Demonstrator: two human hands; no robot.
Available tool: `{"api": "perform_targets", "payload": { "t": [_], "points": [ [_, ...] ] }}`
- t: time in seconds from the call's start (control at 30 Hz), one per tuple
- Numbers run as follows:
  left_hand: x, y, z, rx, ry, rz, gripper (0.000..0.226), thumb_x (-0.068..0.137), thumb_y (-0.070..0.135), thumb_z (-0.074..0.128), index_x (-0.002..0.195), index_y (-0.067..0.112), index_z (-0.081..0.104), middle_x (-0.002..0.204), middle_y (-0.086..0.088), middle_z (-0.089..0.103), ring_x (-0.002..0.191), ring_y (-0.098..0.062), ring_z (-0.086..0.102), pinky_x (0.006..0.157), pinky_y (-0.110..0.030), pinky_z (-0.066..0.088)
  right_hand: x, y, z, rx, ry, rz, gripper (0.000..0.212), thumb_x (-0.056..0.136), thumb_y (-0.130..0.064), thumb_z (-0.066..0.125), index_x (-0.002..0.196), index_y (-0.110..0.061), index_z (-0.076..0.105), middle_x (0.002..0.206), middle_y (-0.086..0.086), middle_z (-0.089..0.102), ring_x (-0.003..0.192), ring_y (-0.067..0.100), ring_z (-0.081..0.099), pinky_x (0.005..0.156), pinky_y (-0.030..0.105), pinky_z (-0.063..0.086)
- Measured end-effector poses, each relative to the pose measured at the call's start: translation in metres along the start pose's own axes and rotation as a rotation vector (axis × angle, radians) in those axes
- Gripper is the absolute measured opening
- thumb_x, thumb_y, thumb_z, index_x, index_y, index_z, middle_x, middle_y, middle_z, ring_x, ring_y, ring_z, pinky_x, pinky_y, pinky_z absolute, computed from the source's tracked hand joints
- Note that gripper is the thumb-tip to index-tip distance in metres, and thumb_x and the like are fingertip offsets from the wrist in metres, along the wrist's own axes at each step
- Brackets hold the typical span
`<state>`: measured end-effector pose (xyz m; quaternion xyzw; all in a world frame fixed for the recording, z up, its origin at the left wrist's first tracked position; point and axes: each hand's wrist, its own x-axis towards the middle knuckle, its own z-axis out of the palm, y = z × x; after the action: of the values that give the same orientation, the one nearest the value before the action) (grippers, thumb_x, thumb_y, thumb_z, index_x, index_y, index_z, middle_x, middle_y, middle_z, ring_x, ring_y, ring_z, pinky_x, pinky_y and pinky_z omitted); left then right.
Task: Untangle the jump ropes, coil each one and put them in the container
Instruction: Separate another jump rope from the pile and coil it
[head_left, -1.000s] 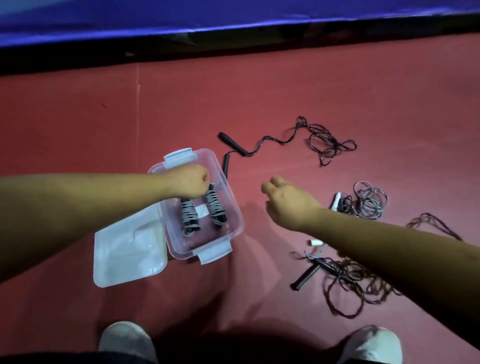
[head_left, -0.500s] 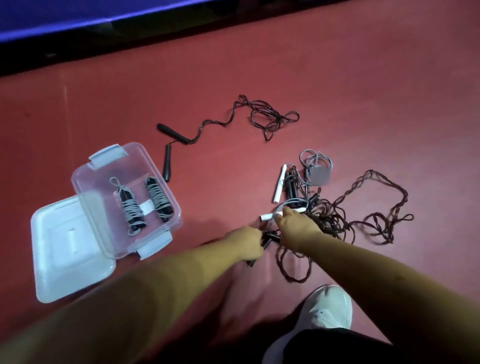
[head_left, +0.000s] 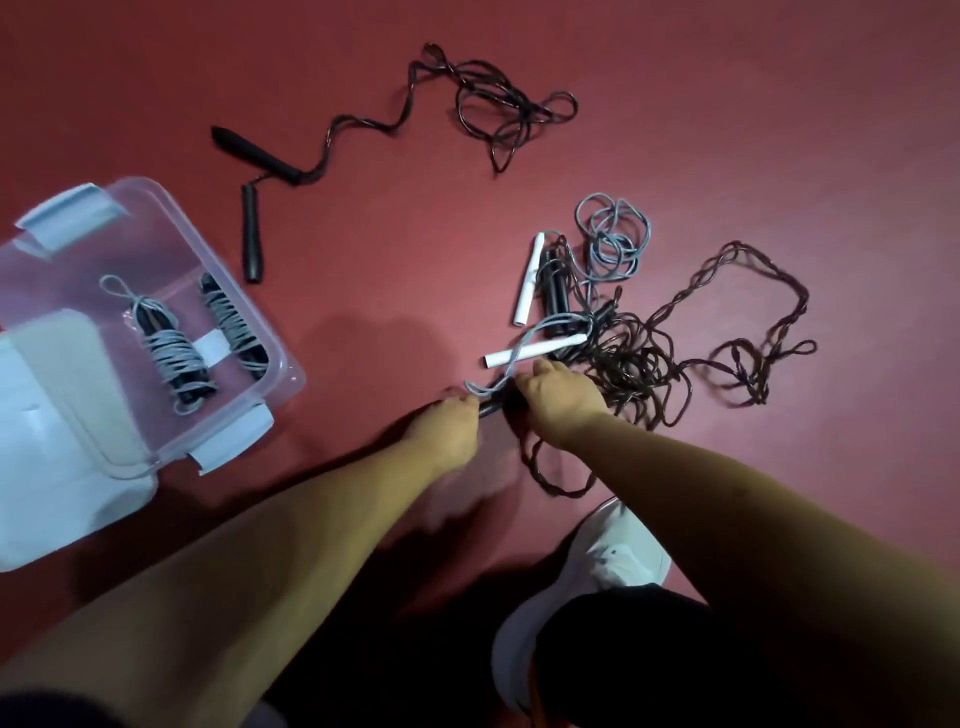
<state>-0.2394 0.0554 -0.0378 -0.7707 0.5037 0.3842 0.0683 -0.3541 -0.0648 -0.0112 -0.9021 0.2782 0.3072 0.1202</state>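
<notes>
A tangled heap of dark rope (head_left: 639, 364) lies on the red floor, mixed with a grey rope (head_left: 613, 239) and two white handles (head_left: 535, 351). My left hand (head_left: 449, 428) and my right hand (head_left: 561, 397) both grip a black handle (head_left: 491, 405) at the heap's near edge. At the left stands a clear plastic container (head_left: 275, 358) with two coiled grey ropes (head_left: 176, 353) inside. A separate black-handled rope (head_left: 363, 130) lies stretched out farther back.
The container's white lid (head_left: 57, 467) hangs open at its near left side. My white shoe (head_left: 587, 577) is planted just below the heap. Red floor lies open between the container and the ropes.
My left hand left the container and both hands came down onto the heap, closing round the black handle. The view swung down and right.
</notes>
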Motion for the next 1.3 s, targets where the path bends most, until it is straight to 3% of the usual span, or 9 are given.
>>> {"api": "perform_targets", "payload": {
  "t": [0.1, 0.2, 0.33, 0.53, 0.7, 0.9, 1.03, 1.17, 1.3],
  "points": [
    [-0.013, -0.016, -0.039, -0.07, -0.051, 0.079, 0.057, 0.096, 0.007, 0.046, 0.151, 0.013, 0.032, 0.132, -0.022, 0.054, 0.115, -0.039, 0.056, 0.089, -0.039, 0.044, -0.006, -0.007, -0.017, 0.083, 0.036, 0.008, 0.036, 0.097, -0.028, 0.051, 0.132, -0.019, 0.053, 0.128, 0.01, 0.053, 0.117, 0.033, 0.057, 0.091, 0.041, 0.047],
    [-0.031, -0.026, -0.097, -0.076, -0.074, 0.081, 0.041, 0.096, 0.01, 0.047, 0.136, 0.015, 0.05, 0.121, -0.014, 0.062, 0.11, -0.034, 0.059, 0.084, -0.035, 0.045, -0.017, -0.018, -0.052, 0.298, 0.087, 0.017, 0.036, 0.092, -0.039, 0.062, 0.118, -0.014, 0.056, 0.117, 0.013, 0.054, 0.102, 0.035, 0.062, 0.083, 0.042, 0.05],
    [-0.078, -0.033, -0.184, 0.04, 0.047, 0.087, 0.034, 0.101, 0.037, 0.048, 0.12, 0.012, 0.062, 0.118, -0.011, 0.065, 0.102, -0.03, 0.058, 0.083, -0.033, 0.045, -0.035, -0.026, -0.112, 0.418, 0.158, -0.009, 0.029, 0.084, -0.022, 0.069, 0.108, -0.01, 0.059, 0.108, 0.013, 0.065, 0.101, 0.034, 0.063, 0.081, 0.039, 0.052],
    [-0.181, -0.03, -0.278, 0.012, 0.162, 0.162, 0.02, 0.101, 0.036, 0.051, 0.1, 0.022, 0.065, 0.08, 0.003, 0.06, 0.067, -0.012, 0.05, 0.061, -0.026, 0.036, -0.091, -0.048, -0.205, 0.528, 0.114, -0.085, 0.092, 0.073, -0.041, 0.086, 0.147, -0.014, 0.037, 0.141, 0.012, 0.052, 0.122, 0.03, 0.057, 0.102, 0.04, 0.048],
    [-0.257, -0.025, -0.314, -0.364, 0.285, 0.332, 0.022, 0.101, 0.029, 0.054, 0.084, 0.02, 0.065, 0.062, -0.003, 0.047, 0.054, -0.017, 0.037, 0.051, -0.024, 0.03, -0.152, -0.083, -0.256, 0.83, 0.233, -0.316, 0.024, 0.093, -0.033, 0.068, 0.104, -0.013, 0.075, 0.089, 0.013, 0.072, 0.072, 0.029, 0.06, 0.072, 0.038, 0.053],
    [-0.328, -0.047, -0.331, -0.928, 0.471, 0.341, 0.028, 0.104, 0.025, 0.045, 0.086, 0.013, 0.062, 0.05, 0.007, 0.029, 0.041, -0.007, 0.019, 0.04, -0.015, 0.014, -0.201, -0.078, -0.269, 1.059, 0.34, -0.373, 0.025, 0.097, -0.031, 0.063, 0.085, -0.01, 0.068, 0.085, 0.009, 0.072, 0.082, 0.02, 0.067, 0.088, 0.043, 0.053],
    [-0.337, -0.066, -0.308, -1.072, 0.457, 0.235, 0.029, 0.105, 0.026, 0.04, 0.088, 0.012, 0.057, 0.048, 0.009, 0.027, 0.038, -0.004, 0.019, 0.036, -0.014, 0.016, -0.214, -0.075, -0.272, 0.76, 0.43, -0.2, 0.019, 0.095, -0.031, 0.067, 0.1, -0.015, 0.075, 0.09, -0.005, 0.069, 0.079, 0.007, 0.062, 0.076, 0.026, 0.046],
    [-0.34, -0.071, -0.302, -1.113, 0.433, 0.163, 0.025, 0.106, 0.023, 0.04, 0.086, 0.012, 0.05, 0.056, 0.0, 0.041, 0.042, -0.012, 0.046, 0.039, -0.02, 0.038, -0.225, -0.1, -0.288, 0.553, 0.622, -0.265, 0.021, 0.092, -0.029, 0.07, 0.108, -0.016, 0.076, 0.116, -0.003, 0.066, 0.104, 0.012, 0.062, 0.092, 0.027, 0.048],
    [-0.346, -0.069, -0.298, -1.203, 0.301, 0.234, 0.014, 0.1, 0.002, 0.045, 0.088, 0.007, 0.049, 0.074, -0.01, 0.06, 0.057, -0.02, 0.063, 0.05, -0.025, 0.052, -0.247, -0.123, -0.32, 1.113, 0.643, -0.504, 0.017, 0.1, -0.012, 0.057, 0.092, -0.002, 0.069, 0.081, 0.012, 0.069, 0.077, 0.018, 0.069, 0.078, 0.03, 0.055]
  ]
}}
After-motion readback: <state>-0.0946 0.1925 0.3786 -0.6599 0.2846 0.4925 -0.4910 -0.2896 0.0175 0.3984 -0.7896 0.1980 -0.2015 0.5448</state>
